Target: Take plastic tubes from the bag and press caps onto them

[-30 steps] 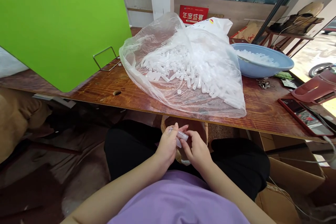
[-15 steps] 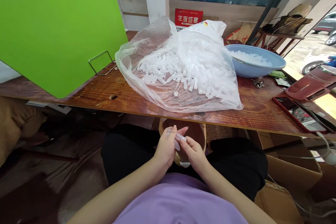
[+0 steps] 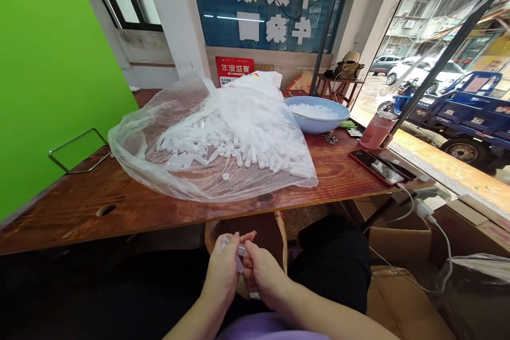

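My left hand (image 3: 223, 264) is closed around small translucent white plastic pieces, one of them a short tube (image 3: 241, 250) that points to the right. A second, flat-looking piece (image 3: 239, 264) sticks out below it. My right hand (image 3: 261, 268) pinches the tube's right end between thumb and fingers. Both hands meet over my lap, just below the table edge. Beyond them on the table lies a clear plastic bag (image 3: 187, 191), open toward the left, with a heap of similar white tubular pieces (image 3: 199, 141) in it.
Below my hands stands an open container (image 3: 282, 239) with a pale rim. A blue basin (image 3: 319, 126) of white pieces is at the back right. Near the right edge lie a phone (image 3: 374, 167) with a cable and a pink cup (image 3: 376, 130). A green board (image 3: 51, 64) rises at left.
My view has turned right and up, so everything appears further left and the street shows more. My right-hand fingers have curled in closer around the tube's end.
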`<state>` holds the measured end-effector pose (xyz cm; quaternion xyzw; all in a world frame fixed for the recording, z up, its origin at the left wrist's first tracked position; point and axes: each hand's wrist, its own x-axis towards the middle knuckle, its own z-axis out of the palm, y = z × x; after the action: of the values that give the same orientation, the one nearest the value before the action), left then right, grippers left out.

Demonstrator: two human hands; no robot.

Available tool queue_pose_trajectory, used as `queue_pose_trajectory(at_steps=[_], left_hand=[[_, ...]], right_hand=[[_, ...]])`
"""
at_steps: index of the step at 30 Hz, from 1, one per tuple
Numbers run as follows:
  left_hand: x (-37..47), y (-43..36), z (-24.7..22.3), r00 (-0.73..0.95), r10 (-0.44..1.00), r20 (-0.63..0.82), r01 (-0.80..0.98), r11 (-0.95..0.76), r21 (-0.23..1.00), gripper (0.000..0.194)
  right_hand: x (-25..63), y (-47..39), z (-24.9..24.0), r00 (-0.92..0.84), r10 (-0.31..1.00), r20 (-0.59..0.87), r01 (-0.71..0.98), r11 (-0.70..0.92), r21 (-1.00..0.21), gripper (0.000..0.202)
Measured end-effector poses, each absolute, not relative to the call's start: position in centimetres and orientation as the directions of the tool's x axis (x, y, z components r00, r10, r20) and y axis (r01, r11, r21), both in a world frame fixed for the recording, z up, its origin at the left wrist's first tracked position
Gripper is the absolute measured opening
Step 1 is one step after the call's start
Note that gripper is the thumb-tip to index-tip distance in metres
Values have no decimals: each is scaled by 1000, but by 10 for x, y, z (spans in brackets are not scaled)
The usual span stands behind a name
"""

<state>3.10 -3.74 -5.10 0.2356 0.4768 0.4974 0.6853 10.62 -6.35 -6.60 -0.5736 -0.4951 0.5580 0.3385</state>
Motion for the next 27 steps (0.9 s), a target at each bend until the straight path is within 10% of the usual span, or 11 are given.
queue_pose_trajectory(at_steps=[8,19,27], left_hand=[[24,-23,-74,95,916,-389,-265,400,877,26],[23,-7,-82,169,902,-396,-12,404,915,23],[5,-33,-57,383,822,-420,98,416,904,39]], right_hand=[[137,-56,-57,37,956,-291,559,-261,-787,35],[136,30,57,-220,963,153,906,260,-334,22],[107,117,28,-231,972,-37,929,210,-306,26]])
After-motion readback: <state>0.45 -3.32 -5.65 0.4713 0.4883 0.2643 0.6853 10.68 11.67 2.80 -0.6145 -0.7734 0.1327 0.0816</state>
